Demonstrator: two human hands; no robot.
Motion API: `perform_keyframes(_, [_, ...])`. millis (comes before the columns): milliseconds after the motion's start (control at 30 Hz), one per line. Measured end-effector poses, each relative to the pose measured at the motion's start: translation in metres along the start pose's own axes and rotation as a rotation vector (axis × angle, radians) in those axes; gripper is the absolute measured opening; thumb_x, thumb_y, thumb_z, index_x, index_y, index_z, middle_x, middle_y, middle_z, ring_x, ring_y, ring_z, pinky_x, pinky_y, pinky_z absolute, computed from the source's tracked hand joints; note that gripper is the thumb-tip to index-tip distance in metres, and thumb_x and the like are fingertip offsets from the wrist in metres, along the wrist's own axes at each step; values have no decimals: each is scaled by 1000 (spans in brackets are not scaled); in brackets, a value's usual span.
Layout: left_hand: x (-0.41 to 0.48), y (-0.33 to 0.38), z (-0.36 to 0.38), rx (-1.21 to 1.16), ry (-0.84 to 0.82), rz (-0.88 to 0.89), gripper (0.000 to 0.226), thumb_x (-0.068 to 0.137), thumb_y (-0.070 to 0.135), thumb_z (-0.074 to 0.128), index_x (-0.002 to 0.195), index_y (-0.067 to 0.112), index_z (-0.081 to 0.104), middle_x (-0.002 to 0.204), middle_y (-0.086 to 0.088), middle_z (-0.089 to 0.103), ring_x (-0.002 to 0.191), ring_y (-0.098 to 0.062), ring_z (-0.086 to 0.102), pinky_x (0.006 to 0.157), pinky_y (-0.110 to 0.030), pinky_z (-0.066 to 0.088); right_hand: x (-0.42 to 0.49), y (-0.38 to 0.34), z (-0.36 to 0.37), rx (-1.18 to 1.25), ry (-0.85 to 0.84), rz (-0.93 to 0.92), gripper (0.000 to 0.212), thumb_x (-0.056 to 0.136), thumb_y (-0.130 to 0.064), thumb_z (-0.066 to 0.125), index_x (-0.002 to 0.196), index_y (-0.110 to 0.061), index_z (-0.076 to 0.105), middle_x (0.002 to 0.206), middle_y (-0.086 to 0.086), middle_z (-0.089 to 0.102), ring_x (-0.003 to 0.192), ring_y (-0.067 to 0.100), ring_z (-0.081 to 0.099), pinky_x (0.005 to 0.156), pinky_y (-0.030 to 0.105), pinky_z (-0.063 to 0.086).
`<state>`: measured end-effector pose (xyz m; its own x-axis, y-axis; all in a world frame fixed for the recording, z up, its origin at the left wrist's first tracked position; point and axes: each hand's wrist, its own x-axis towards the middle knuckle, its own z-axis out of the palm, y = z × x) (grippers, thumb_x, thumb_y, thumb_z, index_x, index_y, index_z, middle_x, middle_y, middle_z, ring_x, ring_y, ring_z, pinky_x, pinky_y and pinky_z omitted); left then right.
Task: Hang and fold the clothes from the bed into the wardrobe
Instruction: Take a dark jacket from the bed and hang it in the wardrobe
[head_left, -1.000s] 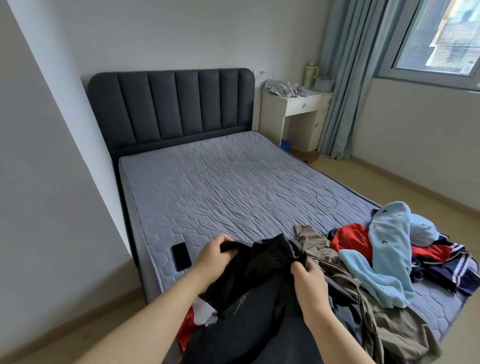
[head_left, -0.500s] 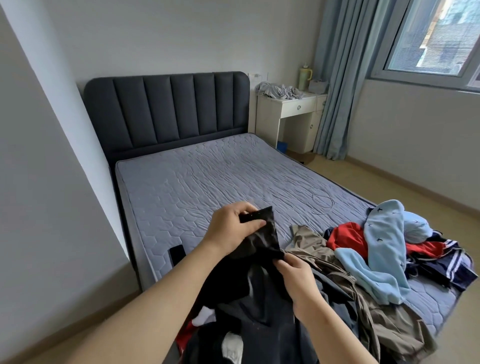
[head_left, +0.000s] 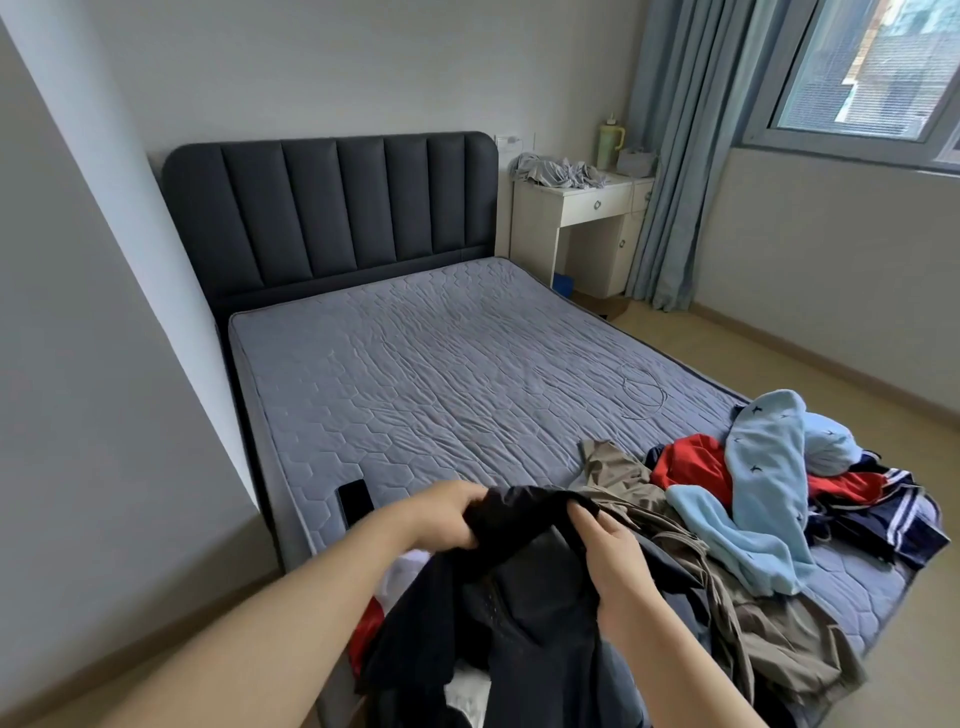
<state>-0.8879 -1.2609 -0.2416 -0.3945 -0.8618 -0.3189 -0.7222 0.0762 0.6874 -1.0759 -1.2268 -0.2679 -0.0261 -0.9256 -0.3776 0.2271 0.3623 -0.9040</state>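
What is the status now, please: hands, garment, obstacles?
Left hand and right hand both grip the black garment. Pile of clothes waits on bed. Phone lies near left hand.

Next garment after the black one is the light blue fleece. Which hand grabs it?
Right hand, probably. The light blue fleece lies on that side of the bed; the left hand sits further off, across the black garment both hands grip.

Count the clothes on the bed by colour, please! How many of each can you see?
Black, held by the left hand and right hand: 1
Light blue: 1
Red: 1
Olive-brown: 1
Navy striped: 1
Total: 5 told apart. More lie under the black one, near the bed's foot; those are too tangled to count.
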Motion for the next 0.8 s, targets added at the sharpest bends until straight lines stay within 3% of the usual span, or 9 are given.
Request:
perform_keyframes(67, [3, 3, -20, 128, 140, -33, 30, 79, -8, 52, 100, 9, 65, 93, -4, 64, 104, -24, 61, 78, -23, 44, -3, 4, -2, -23, -74, -9, 13, 83, -23, 68, 90, -12, 68, 80, 3, 75, 70, 13, 71, 53, 21, 53])
perform_keyframes(200, [12, 30, -48, 127, 537, 70, 27, 80, 0, 58, 96, 18, 68, 96, -3, 70, 96, -21, 63, 80, -24, 45, -9, 10, 5, -288, -185, 69, 36, 69, -13, 80, 102, -15, 66, 86, 0, 74, 77, 14, 71, 56, 19, 52])
perform_keyframes(267, [20, 43, -42, 239, 707, 127, 19, 81, 10, 61, 98, 18, 66, 96, -2, 68, 97, -23, 58, 82, -28, 43, -9, 13, 11, -379, -152, 88, 34, 75, -15, 76, 106, -18, 64, 92, -2, 72, 83, 13, 68, 63, 22, 52])
perform_keyframes(367, [29, 46, -25, 215, 841, 24, 18, 83, 21, 61, 99, 16, 57, 100, -6, 55, 95, -28, 53, 72, -29, 36, -6, 17, 12, -237, -85, 98, 24, 83, -18, 69, 107, -15, 66, 93, 4, 72, 89, 22, 67, 83, 36, 54])
perform_keyframes(467, [33, 31, -3, 31, 702, -192, 27, 87, 36, 58, 98, 16, 44, 99, -6, 48, 93, -28, 51, 71, -29, 34, -1, 18, 3, 9, -28, 150, 13, 90, -23, 59, 101, -18, 65, 85, 5, 75, 82, 23, 69, 77, 36, 54])
perform_keyframes(567, [34, 17, 29, -291, 383, -345, 26, 92, 42, 49, 100, 19, 41, 96, -1, 47, 88, -21, 47, 73, -27, 35, 5, 17, -8, 157, 46, 148, 12, 95, -26, 53, 97, -22, 63, 78, -1, 75, 81, 20, 67, 68, 32, 51])
perform_keyframes(667, [34, 4, 58, -463, 214, -377, 19, 95, 21, 48, 112, 14, 52, 101, -7, 53, 90, -18, 46, 76, -25, 36, 7, 18, -17, 203, 122, 192, 25, 93, -31, 54, 113, -17, 60, 101, 9, 70, 93, 27, 65, 78, 37, 52])
perform_keyframes(800, [29, -6, 81, -387, 28, -308, 39, 91, -6, 39, 126, 7, 52, 110, -9, 60, 96, -14, 50, 67, -15, 42, 5, 21, -34, 249, 192, 259, 49, 92, -38, 55, 132, -10, 49, 124, 17, 59, 109, 34, 59, 90, 43, 49])
